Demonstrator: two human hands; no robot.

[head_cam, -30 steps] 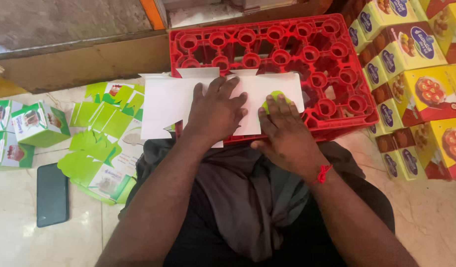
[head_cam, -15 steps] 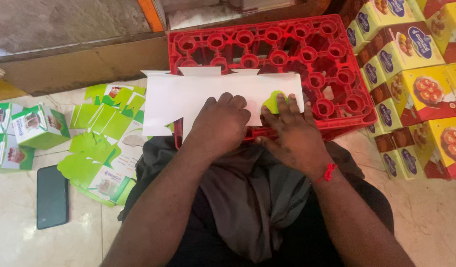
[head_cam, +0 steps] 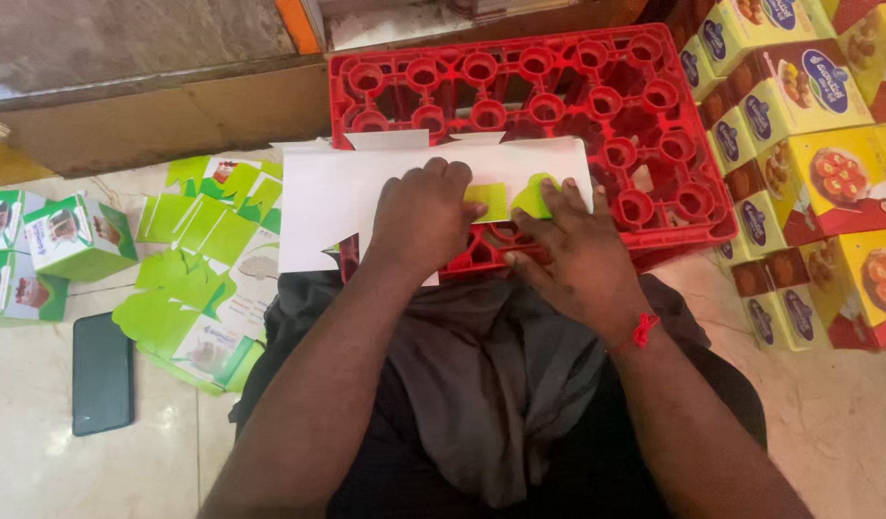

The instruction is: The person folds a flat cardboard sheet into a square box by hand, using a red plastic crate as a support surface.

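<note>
Two hands press a flat white cardboard carton blank [head_cam: 327, 207] lying on a red plastic bottle crate [head_cam: 597, 106]. Left hand [head_cam: 419, 216] lies flat, fingers together; right hand [head_cam: 577, 255] pinches a green flap [head_cam: 534, 197]. Flattened green cartons [head_cam: 198, 279] lie at nine o'clock.

Near edge of white carton blank [head_cam: 347, 207] under left hand [head_cam: 422, 216].
</note>
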